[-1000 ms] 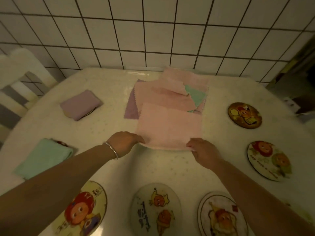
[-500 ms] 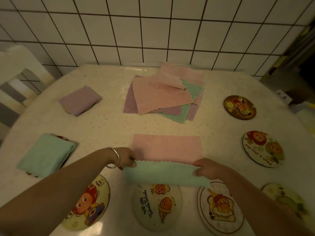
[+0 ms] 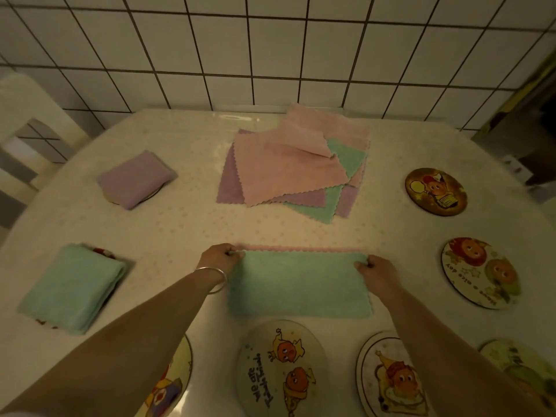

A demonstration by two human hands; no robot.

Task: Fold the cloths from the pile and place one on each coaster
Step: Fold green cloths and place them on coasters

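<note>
A cloth (image 3: 299,284), pink on one side and green on the other, lies folded in half in front of me, green side up, with a thin pink edge showing along its far side. My left hand (image 3: 219,258) pinches its far left corner and my right hand (image 3: 374,267) pinches its far right corner. The pile of pink, green and purple cloths (image 3: 288,173) lies beyond it near the wall. A folded purple cloth (image 3: 137,179) and a folded green cloth (image 3: 73,287) each cover a coaster at the left.
Several round cartoon coasters ring the table's near and right sides: one (image 3: 281,368) just below the cloth, one (image 3: 391,380) to its right, one (image 3: 481,272) and one (image 3: 436,191) at the right. A white chair (image 3: 27,130) stands at the left. A tiled wall lies behind.
My hands drew a pink cloth from the pile towards me, then lifted its near edge and folded it over to the far edge, so the green side now faces up.
</note>
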